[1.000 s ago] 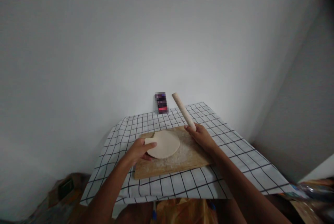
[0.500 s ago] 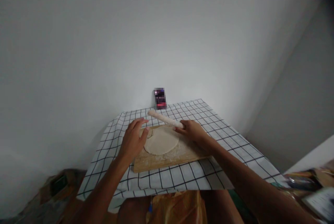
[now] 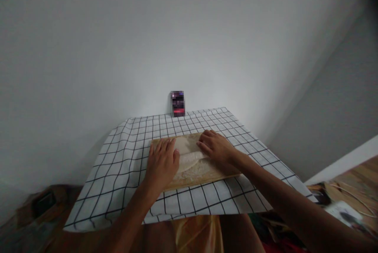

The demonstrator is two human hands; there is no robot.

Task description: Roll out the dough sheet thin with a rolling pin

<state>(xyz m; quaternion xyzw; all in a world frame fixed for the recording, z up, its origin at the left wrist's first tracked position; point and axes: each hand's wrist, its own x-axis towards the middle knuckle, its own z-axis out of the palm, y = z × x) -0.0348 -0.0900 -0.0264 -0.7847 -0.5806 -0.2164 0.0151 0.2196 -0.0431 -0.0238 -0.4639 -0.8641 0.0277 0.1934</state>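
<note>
A pale, flour-dusted rolling pin (image 3: 189, 161) lies across the sheet of dough (image 3: 183, 144), with both hands over its ends. Palm down, my left hand (image 3: 162, 160) rests flat on the pin's left end, fingers stretched forward. My right hand (image 3: 215, 146) is closed over the right end, its fingers curved down toward the dough. Dough shows beyond the pin between the hands; I cannot tell whether its near edge is wrapped over the pin. Underneath is a wooden board (image 3: 189, 180), floury along its near side.
A black-and-white checked cloth (image 3: 112, 158) covers the table. At the back, a pixelated dark, upright object (image 3: 178, 104) stands against the white wall (image 3: 177, 40). A box (image 3: 44, 204) is on the floor at left; assorted items (image 3: 342, 211) lie low at right.
The rolling pin has come down from above the far side of the board onto the dough. My left hand has moved from beside the dough onto the pin's left end.
</note>
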